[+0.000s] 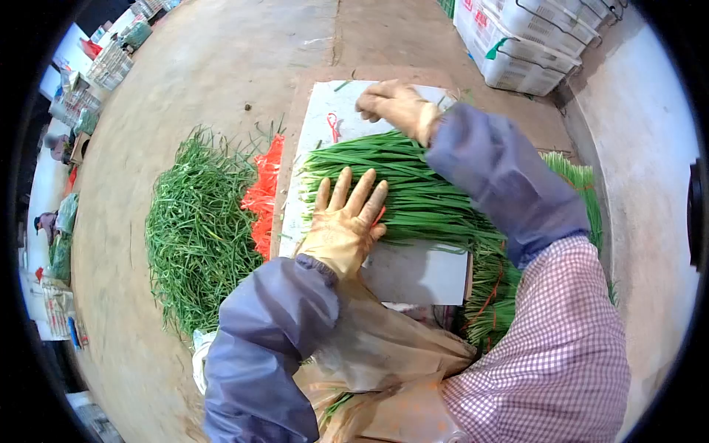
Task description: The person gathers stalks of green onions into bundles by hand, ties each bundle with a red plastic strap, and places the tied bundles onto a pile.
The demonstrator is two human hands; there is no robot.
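A bunch of long green garlic chives point(413, 184) lies across a white board point(310, 111), its pale cut ends toward the left. My left hand point(341, 230), in a yellowish rubber glove, rests flat on the cut-end side with fingers spread. A bit of red tie point(379, 216) shows beside its fingers. My right hand point(397, 108), gloved alike, is above the far edge of the bunch with fingers curled together; whatever may be in them is hidden. A small red tie loop point(332, 125) lies on the board near the far end.
A heap of loose greens point(199, 229) is on the floor at left, beside red plastic strips point(264, 199). Tied chive bunches point(491, 299) lie at right. White crates point(528, 52) are stacked near the wall. Other people point(55, 148) sit far left.
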